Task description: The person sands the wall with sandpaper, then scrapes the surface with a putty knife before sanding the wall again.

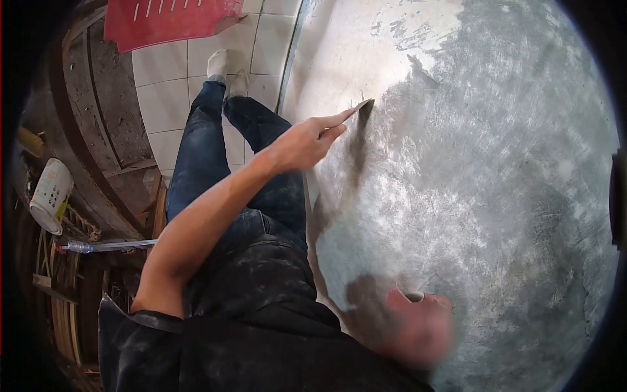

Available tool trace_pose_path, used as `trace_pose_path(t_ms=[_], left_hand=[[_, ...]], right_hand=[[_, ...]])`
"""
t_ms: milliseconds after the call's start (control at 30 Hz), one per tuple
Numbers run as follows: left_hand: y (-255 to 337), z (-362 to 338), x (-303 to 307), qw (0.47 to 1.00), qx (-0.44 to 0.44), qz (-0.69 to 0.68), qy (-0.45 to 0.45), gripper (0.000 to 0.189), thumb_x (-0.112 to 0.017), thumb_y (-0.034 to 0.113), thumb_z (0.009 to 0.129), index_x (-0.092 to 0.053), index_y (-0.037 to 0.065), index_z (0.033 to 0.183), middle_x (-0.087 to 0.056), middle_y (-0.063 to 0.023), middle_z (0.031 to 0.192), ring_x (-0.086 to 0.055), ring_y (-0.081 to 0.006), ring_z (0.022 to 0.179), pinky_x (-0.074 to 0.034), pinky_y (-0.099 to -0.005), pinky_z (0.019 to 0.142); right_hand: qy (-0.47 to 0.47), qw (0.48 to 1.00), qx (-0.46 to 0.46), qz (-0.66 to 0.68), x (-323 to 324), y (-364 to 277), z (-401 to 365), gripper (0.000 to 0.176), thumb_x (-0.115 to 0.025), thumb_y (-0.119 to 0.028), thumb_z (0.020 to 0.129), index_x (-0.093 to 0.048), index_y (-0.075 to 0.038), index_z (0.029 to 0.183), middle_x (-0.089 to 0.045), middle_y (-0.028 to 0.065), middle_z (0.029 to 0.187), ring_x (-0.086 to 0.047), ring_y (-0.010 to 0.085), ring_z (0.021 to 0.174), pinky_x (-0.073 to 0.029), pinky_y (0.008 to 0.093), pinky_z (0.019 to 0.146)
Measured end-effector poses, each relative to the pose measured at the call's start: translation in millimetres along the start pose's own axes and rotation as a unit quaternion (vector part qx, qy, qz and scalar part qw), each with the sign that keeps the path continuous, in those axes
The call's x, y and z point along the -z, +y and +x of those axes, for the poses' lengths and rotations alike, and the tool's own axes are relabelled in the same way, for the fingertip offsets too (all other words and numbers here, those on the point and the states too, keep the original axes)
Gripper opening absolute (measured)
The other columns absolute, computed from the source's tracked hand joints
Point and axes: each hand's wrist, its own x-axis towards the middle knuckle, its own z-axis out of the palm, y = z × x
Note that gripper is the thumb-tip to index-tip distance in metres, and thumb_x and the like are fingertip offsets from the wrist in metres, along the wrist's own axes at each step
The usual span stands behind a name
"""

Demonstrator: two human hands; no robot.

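My left hand is closed round a thin scraper or putty knife, whose blade meets the grey-and-white plastered surface. A dark shadow falls below the blade. Lower down, my right hand is blurred and close to the same surface. It is closed on a red curled piece with a pale opening at its edge; what the piece is cannot be made out. The surface is whitish near the top and patchy grey elsewhere.
A red slotted plastic item lies on the pale tiled floor beyond my feet in socks. On the left are a whitish bucket, wooden pieces and a clear tube. A dark curved edge separates tiles from rough ground.
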Motion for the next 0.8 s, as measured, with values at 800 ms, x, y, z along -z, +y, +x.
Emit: trace_pose_path(t_ms=[800], left_hand=[[-12.5, 2.1, -14.2, 0.998, -0.053, -0.007, 0.041, 0.048, -0.041, 0.031, 0.105, -0.037, 0.017, 0.151, -0.065, -0.0301, 0.108, -0.063, -0.0227, 0.081, -0.047, -0.0366, 0.091]], right_hand=[[-0.008, 1.000, 0.015, 0.013, -1.4, 3.5, 1.7, 0.040, -0.048, -0.017, 0.101, -0.040, -0.002, 0.136, -0.071, 0.0176, 0.070, -0.059, 0.0214, 0.071, -0.047, 0.0361, 0.075]])
